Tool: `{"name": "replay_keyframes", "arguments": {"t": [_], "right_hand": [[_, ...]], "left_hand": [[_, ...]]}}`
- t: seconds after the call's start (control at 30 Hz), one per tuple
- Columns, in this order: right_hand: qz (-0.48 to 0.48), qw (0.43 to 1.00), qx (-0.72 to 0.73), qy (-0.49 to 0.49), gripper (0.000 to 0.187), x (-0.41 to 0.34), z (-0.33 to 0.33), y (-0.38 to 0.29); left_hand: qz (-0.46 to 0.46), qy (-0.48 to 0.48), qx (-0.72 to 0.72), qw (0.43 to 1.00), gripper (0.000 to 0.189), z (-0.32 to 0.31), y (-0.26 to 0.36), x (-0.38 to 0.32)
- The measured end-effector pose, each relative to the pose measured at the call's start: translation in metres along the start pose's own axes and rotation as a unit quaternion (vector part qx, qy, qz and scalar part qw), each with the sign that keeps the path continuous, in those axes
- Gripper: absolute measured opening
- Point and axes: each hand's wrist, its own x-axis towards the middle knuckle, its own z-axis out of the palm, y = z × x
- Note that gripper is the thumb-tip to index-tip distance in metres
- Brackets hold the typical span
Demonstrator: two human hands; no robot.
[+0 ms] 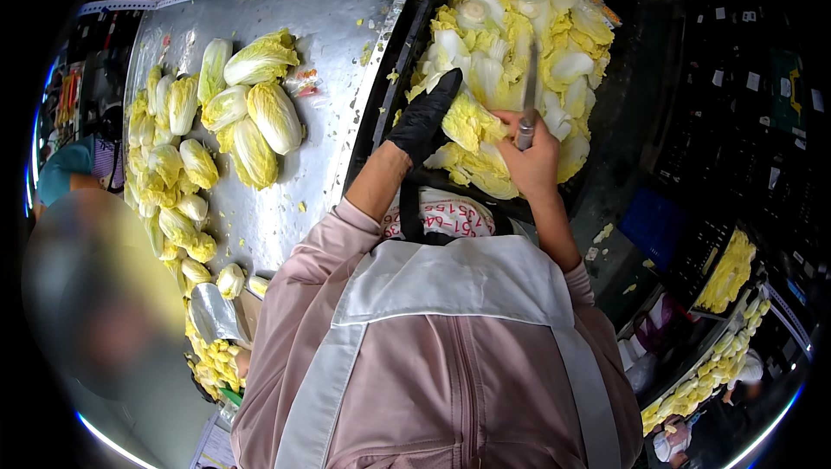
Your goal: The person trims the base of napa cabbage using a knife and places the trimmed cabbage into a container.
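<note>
My left hand [425, 115], in a black glove, lies against a yellow napa cabbage piece [472, 123], thumb stretched toward the upper right. Its other fingers are mostly hidden, so its grip is unclear. My bare right hand [535, 157] is closed around the handle of a knife [531, 82], whose blade points away from me over the leaves. Fingers of that same hand touch the right edge of the cabbage piece. Beneath both hands, a dark crate [406, 56] is heaped with loose napa cabbage leaves [513, 40].
To the left stands a metal table [318, 34] carrying several whole napa cabbages [274, 117]. A blurred person [104, 300] is at the table's lower left. Stacked black crates [733, 99] and a blue panel [656, 222] are on the right. Another cabbage-laden surface [714, 365] appears at lower right.
</note>
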Motion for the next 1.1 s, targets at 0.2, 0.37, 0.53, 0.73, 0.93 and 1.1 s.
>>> {"name": "replay_keyframes", "arguments": {"t": [0.2,0.37,0.53,0.73,0.93,1.1], "right_hand": [[0.103,0.988,0.118,-0.004,0.025,0.014,-0.019,-0.005],[0.075,0.990,0.105,-0.064,0.025,0.022,-0.030,-0.003],[0.120,0.979,0.166,0.012,0.024,0.035,-0.054,0.011],[0.080,0.995,-0.015,0.056,0.020,0.064,-0.078,0.027],[-0.037,0.937,-0.347,0.000,0.040,0.051,-0.072,0.004],[-0.202,0.945,-0.201,-0.159,0.035,0.009,-0.053,-0.012]], "left_hand": [[-0.007,-0.112,0.033,0.993,0.040,-0.012,0.005,-0.003],[-0.034,-0.155,0.046,0.986,0.036,-0.019,0.008,-0.005],[-0.043,-0.159,0.003,0.986,0.041,-0.040,0.008,-0.019],[0.041,-0.190,0.043,0.980,0.038,-0.033,-0.001,-0.029],[0.212,-0.104,0.242,0.941,0.036,-0.010,-0.015,-0.047],[0.338,-0.015,0.372,0.864,0.032,0.007,-0.026,-0.048]]}}
